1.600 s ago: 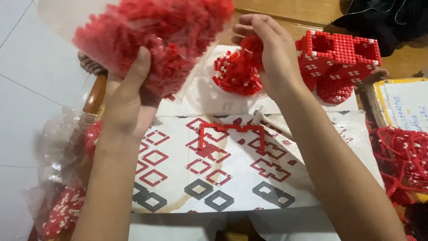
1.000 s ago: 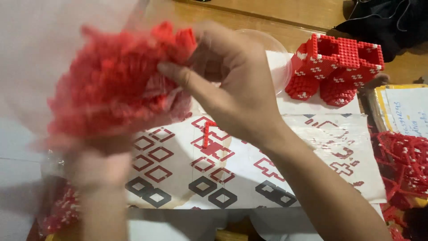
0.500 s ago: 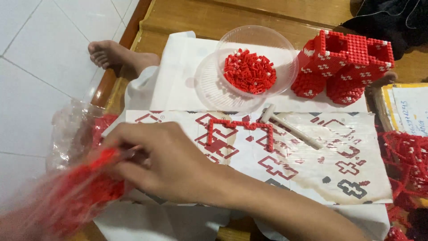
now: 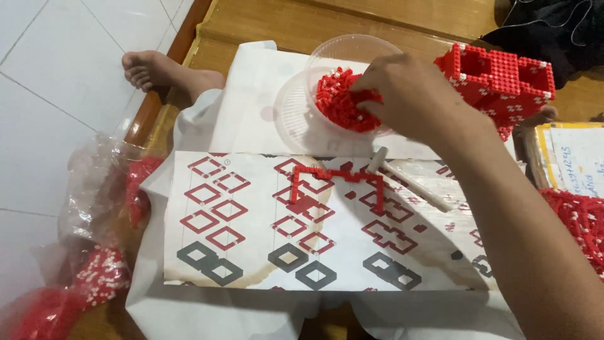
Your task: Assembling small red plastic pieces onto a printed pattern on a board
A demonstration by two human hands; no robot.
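- The right hand (image 4: pixel 409 97) reaches to the far side of the table, its fingers curled down into the heap of small red bricks (image 4: pixel 340 101) in the clear plastic bowl (image 4: pixel 302 119). The fingers look pinched into the heap, but the back of the hand hides the tips, so I cannot tell whether they have closed on a brick.
- The left hand is not in view, so the right hand is the only one at the bricks.
- The bowl stands on white paper, far of centre and just beyond the far edge of the pattern sheet (image 4: pixel 251 252).
- The heap lies directly under the fingertips; the forearm runs from the near right corner up and leftwards to it.
- The bricks are tiny, bright red and piled loosely, a few showing white ends.
- On the sheet, near of the bowl, lies a thin strip of joined red bricks (image 4: pixel 333 179), its long run lying left to right.
- A white stick-like tool (image 4: pixel 415 182) lies slantwise just right of that strip.
- A red box-like brick model (image 4: pixel 500 79) stands at the far right, beside the hand.
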